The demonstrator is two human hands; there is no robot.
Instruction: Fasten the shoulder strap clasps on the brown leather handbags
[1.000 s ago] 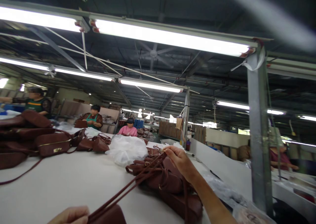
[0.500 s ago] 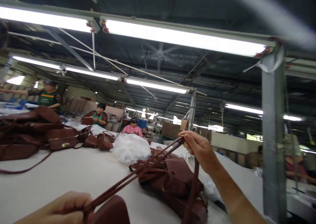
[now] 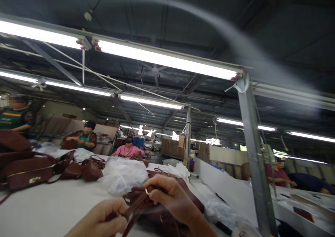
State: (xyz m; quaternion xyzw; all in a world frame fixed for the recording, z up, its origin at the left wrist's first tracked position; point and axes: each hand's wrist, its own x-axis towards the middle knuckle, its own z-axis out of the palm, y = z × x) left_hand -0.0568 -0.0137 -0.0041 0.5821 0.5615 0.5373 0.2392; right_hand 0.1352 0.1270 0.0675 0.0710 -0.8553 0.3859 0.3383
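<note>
In the head view, the strap (image 3: 138, 204) was the centre of it all, a dark red-brown length at the lower middle, running between both hands above the tabletop (image 3: 52, 209)! The left hand (image 3: 104, 218) had its fingers curled firmly around the lower stretch, and there, up at the top end, was the right hand (image 3: 170, 198), thumb and fingers pinched on the strap right by a gold buckle (image 3: 147, 191). The two hands were near each other but apart, with the strap slanting up from left to right and a loose piece dropping beneath the left fingers. Whether it joined a bag, you could not tell, the hands covered too much.

Just behind and below lay a heap of bags (image 3: 153, 219) in the same colour, partly hidden by the right arm. Beyond the hands sat a bulging white plastic sack (image 3: 124, 176), and over on the left a second group, with a zipped bag (image 3: 21, 179) at the front, its gold zip plainly showing. Crumpled clear plastic (image 3: 222, 209) lay to the right of the heap. Further back, a co-worker in pink (image 3: 128, 151) was at the far edge, with another in a green apron (image 3: 87, 139) to the left
</note>
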